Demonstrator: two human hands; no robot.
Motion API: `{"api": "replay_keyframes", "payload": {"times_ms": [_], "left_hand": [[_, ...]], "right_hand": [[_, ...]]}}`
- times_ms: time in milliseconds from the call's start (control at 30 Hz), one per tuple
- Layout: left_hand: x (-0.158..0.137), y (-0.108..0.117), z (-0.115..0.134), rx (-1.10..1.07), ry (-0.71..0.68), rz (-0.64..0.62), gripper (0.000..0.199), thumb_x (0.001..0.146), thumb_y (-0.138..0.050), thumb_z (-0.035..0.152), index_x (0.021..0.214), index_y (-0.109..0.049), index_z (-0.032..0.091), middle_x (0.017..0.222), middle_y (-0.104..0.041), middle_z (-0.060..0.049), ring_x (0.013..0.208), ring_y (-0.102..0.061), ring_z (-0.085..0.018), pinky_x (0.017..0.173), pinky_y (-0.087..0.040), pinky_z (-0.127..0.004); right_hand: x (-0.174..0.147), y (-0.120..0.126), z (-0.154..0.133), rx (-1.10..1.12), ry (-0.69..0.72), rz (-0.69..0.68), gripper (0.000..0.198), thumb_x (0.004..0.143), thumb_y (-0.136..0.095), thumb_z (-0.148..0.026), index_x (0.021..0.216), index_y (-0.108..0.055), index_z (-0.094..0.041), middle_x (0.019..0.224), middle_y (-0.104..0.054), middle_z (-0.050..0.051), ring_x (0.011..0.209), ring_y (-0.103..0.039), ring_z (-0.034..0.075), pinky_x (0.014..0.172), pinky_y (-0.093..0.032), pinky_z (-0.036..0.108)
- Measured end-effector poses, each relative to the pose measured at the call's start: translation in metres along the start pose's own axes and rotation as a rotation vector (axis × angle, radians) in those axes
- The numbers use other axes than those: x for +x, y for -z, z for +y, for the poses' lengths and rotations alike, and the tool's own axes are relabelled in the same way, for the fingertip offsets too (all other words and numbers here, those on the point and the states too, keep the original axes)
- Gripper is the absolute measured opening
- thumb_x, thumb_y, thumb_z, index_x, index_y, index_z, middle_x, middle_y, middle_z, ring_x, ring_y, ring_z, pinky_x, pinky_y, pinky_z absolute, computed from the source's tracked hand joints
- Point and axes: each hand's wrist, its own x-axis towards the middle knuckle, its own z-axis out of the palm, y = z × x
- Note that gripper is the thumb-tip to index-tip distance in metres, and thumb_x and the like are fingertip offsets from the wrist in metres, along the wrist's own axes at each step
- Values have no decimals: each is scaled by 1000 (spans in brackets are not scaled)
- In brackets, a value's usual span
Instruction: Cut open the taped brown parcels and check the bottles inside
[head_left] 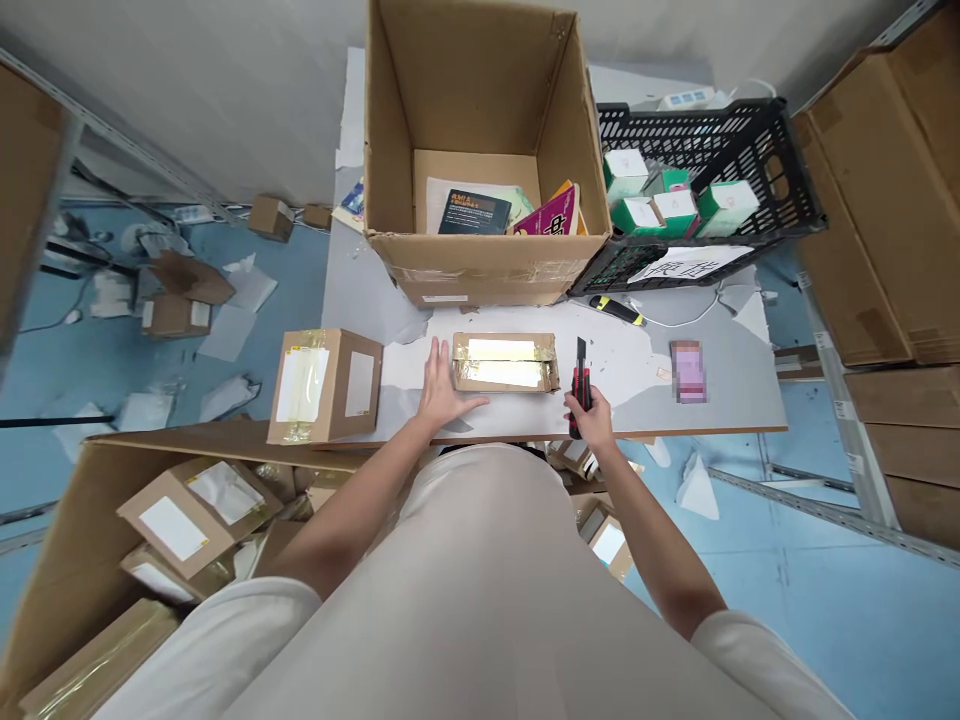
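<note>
A small taped cardboard box [504, 349] lies flat on the table in front of me, a white label slit along the middle of its top. My left hand [441, 388] rests at the box's left end, fingers spread and thumb along its near edge. To the right of the box, my right hand [591, 415] is closed round a red and black utility knife [580, 388], its dark blade pointing away from me. A larger taped carton [324, 387] with white labels stands left of my left hand.
Behind the small box stands a big open carton [495, 265] with books inside. Beside it a black plastic crate [690, 130] holds green and white boxes. A yellow and black knife [618, 310] and a pink item [688, 371] lie on the right. Parcels fill a large carton [56, 530] at left.
</note>
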Motion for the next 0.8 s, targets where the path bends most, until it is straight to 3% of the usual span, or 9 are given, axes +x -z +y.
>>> {"api": "replay_keyframes", "payload": {"times_ms": [100,167,267,400,533,700,800], "left_hand": [[-16,-18,-25,-316,217,-103,111,58,-78,52,146,-23,14,148,-35,-21,133,-40,-31,108,-36,-45],[-21,-31,-33,-496,283,-172,84,67,-70,48,138,-39,14,136,-52,-16,123,-52,-27,105,-40,-43],[-20,-39,-31,-621,311,-166,63,76,-60,45,127,-51,11,124,-62,-14,112,-60,-24,100,-45,-40],[-16,-27,-20,-540,275,-131,47,79,-56,45,112,-63,12,109,-70,-11,98,-65,-23,90,-50,-35],[-14,-14,-12,-369,277,-64,45,83,-49,50,101,-70,14,100,-72,-8,88,-66,-22,82,-51,-32],[-13,-21,-8,-259,319,-101,47,85,-45,51,89,-73,14,78,-72,-6,76,-65,-20,75,-49,-29],[-16,-28,-9,-271,326,-98,47,86,-44,50,96,-72,14,87,-73,-7,82,-66,-20,79,-50,-30]], "right_hand": [[18,-22,14,166,-33,-24,53,64,-68,-52,102,-53,-19,89,-62,1,58,-55,10,56,-51,27],[24,-29,17,206,-72,-57,51,60,-71,-48,98,-52,-19,76,-58,-4,53,-51,9,53,-49,27],[29,-30,19,218,-61,-73,49,55,-75,-42,92,-51,-19,64,-52,-8,52,-48,9,54,-48,27],[33,-20,14,151,25,-33,46,56,-75,-42,91,-55,-19,63,-50,-8,53,-46,8,55,-47,26],[34,-10,5,54,51,8,43,59,-72,-50,83,-56,-18,64,-52,-6,53,-47,10,52,-47,26],[40,-10,7,-75,23,27,44,62,-68,-58,77,-56,-18,63,-53,-3,54,-49,11,51,-47,27],[42,-12,13,-119,23,30,44,63,-66,-58,78,-57,-17,65,-55,-3,56,-49,12,53,-46,26]]}}
